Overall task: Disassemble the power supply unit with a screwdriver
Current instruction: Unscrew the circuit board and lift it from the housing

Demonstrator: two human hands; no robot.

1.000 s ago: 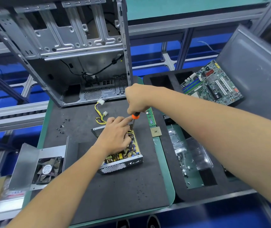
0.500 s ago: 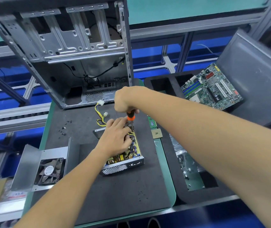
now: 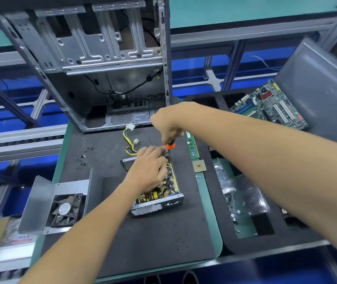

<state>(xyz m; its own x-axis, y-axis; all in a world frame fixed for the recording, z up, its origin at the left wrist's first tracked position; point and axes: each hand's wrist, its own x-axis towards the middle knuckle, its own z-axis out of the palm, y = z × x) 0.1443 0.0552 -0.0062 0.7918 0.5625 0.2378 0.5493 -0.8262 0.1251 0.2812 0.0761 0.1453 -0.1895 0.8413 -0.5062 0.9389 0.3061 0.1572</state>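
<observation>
Dark mat (image 3: pixel 147 238): one power supply (image 3: pixel 159 198), two hands.

Honestly we can't read any text here. The round sticker on the fan (image 3: pixel 64 209) at near left has print, but it's way too blurry. Same for the motherboard (image 3: pixel 270 104) at far right and the RAM stick (image 3: pixel 192 145): markings there, nothing legible.

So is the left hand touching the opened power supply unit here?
Touching. The head view shows the left hand resting palm-down on top of the power supply unit, fingers spread over its board with no gap visible.
</observation>
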